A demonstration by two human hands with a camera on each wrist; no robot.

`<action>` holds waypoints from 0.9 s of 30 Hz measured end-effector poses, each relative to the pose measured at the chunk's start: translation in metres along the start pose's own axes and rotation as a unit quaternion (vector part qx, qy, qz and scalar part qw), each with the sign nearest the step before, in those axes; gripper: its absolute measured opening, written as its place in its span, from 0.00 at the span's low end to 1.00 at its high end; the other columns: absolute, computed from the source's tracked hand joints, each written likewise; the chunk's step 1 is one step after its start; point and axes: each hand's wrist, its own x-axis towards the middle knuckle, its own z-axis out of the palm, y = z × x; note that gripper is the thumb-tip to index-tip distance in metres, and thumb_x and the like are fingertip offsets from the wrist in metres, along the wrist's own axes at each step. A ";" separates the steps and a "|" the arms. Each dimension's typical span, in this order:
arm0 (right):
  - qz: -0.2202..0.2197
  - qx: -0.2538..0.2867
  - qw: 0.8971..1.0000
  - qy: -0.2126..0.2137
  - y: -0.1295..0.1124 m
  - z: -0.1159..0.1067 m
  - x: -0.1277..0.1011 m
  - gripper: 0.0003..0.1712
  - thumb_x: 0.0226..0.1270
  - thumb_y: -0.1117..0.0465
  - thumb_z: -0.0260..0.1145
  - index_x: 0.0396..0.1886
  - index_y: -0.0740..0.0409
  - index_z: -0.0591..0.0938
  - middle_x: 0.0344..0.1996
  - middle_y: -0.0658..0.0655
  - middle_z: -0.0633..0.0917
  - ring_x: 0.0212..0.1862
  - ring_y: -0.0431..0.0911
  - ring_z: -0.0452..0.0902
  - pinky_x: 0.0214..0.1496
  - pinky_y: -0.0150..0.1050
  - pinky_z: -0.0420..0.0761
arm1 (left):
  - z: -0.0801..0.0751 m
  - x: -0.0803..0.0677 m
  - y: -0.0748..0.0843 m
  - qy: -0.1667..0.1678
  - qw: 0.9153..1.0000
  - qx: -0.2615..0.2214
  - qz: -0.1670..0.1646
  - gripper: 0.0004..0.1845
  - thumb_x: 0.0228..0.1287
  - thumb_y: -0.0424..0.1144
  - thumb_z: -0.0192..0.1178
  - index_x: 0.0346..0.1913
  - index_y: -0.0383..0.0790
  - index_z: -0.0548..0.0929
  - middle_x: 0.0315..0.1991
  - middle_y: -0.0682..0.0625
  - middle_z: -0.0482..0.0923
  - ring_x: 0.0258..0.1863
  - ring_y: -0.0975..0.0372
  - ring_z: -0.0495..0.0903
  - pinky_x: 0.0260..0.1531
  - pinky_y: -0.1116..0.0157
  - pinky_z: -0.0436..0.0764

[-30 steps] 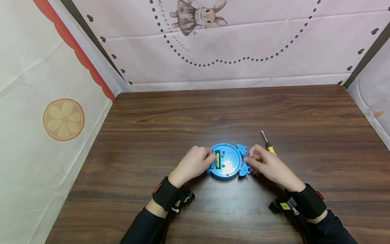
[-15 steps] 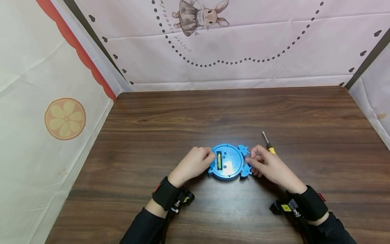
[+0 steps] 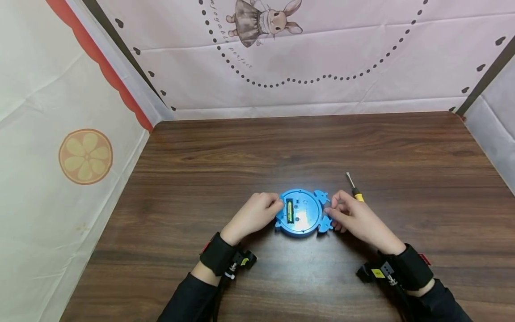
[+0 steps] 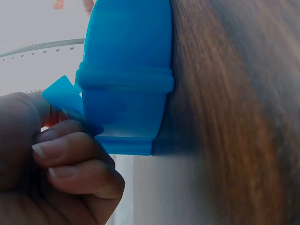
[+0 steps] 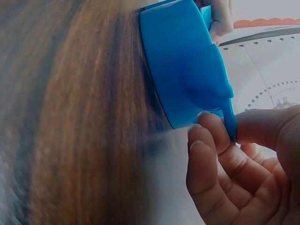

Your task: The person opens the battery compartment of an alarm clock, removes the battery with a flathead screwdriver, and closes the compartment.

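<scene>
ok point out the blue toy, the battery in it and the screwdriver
blue toy (image 3: pixel 302 218): head view, on the flat round back of its body.
battery (image 3: pixel 289 211): head view, on the middle of the cell in its open slot.
screwdriver (image 3: pixel 356 194): head view, on the yellow handle beside the right hand.

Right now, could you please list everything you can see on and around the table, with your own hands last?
Round toy: one, blue, lying back-up on the table near the front middle, between both hands.
Battery: one, green and gold, seated in the toy's open slot on its left part.
Screwdriver: one, yellow handle with metal shaft, on the table just behind the right hand.
Table: one, dark brown wood grain.
Backdrop cloth: pale pink with a rabbit print and dotted line behind; white with an orange slice at left.
Left hand: one, pinching the toy's left edge.
Right hand: one, pinching a tab on the toy's right edge.
</scene>
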 end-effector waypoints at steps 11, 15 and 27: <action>0.001 0.006 1.000 0.002 0.001 0.002 -0.001 0.10 0.78 0.59 0.60 0.43 0.59 0.69 0.27 0.55 0.81 0.29 0.48 0.79 0.32 0.40 0.81 | -0.027 -0.004 -0.017 0.015 0.999 0.018 -0.024 0.19 0.83 0.47 0.42 0.34 0.41 0.74 0.21 0.52 0.61 0.18 0.62 0.59 0.24 0.65 0.63; 0.000 0.004 1.000 0.002 0.000 0.005 0.001 0.09 0.78 0.59 0.60 0.43 0.59 0.70 0.26 0.55 0.81 0.29 0.48 0.79 0.32 0.40 0.81 | -0.047 -0.007 -0.035 0.051 0.996 0.049 -0.045 0.18 0.83 0.45 0.43 0.35 0.39 0.73 0.21 0.50 0.60 0.17 0.61 0.58 0.23 0.64 0.62; 0.004 0.017 1.000 0.002 0.003 0.006 0.000 0.10 0.78 0.60 0.60 0.44 0.60 0.69 0.26 0.55 0.81 0.29 0.48 0.78 0.31 0.40 0.81 | -0.061 0.004 -0.066 0.047 0.988 0.114 -0.088 0.19 0.83 0.44 0.44 0.32 0.38 0.75 0.20 0.49 0.63 0.16 0.60 0.61 0.22 0.64 0.64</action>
